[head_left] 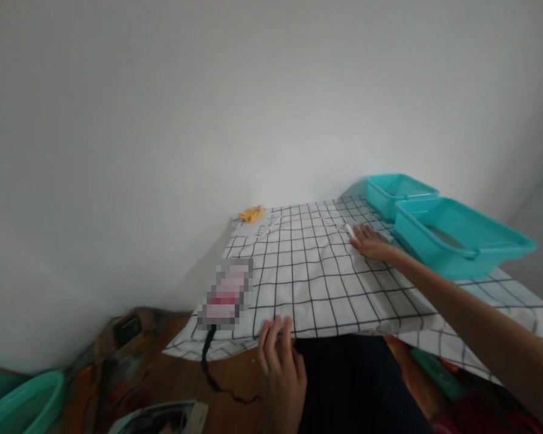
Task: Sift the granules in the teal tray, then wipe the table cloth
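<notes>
My right hand (370, 242) reaches out over the checked cloth (298, 265), palm down with its fingers stretched out. A small white thing (349, 230) shows at its fingertips and partly lies beneath the hand; its kind is hard to tell. At the table's front edge rests my left hand (280, 364), fingers extended and slightly apart, with nothing in it. To the left of that hand lies a blurred-out pink phone-like thing (228, 292), with a black strap (208, 367) hanging from it over the edge.
Two turquoise plastic baskets (461, 265) (380, 196) stand at the right of the table. A folded yellow cloth (251, 214) lies at the back left corner by the wall. On the floor at the lower left are a green basin (49, 401) and a white-rimmed box (199, 416).
</notes>
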`<state>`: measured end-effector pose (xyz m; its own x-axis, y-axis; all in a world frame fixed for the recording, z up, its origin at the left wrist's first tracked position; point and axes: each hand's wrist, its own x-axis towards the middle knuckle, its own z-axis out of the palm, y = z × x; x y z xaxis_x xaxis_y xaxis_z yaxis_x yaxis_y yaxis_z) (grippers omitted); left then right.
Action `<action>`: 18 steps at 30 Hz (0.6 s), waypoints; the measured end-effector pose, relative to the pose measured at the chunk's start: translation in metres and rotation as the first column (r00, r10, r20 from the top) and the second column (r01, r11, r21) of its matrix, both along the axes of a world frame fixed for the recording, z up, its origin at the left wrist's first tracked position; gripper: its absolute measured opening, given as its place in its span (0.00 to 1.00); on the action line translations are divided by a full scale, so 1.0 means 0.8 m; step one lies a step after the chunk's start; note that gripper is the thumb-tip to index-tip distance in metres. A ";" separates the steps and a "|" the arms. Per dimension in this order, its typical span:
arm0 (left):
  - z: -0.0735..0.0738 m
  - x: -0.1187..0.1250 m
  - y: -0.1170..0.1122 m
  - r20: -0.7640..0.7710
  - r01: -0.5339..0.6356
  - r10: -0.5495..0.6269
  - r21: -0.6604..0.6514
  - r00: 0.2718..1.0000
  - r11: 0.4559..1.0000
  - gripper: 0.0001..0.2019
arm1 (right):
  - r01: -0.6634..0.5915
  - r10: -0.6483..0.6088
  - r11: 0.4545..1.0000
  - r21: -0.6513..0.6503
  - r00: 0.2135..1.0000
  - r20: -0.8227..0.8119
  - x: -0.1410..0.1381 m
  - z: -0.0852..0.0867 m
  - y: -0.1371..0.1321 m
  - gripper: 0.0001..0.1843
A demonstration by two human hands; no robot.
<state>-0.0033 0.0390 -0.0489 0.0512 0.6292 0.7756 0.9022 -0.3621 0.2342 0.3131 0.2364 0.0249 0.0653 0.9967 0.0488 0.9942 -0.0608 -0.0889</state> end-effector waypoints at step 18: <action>0.004 0.000 -0.004 -0.009 0.025 -0.025 -0.021 1.000 0.999 0.34 | -0.257 0.262 0.962 0.095 0.964 -0.046 0.023 -0.030 -0.143 0.38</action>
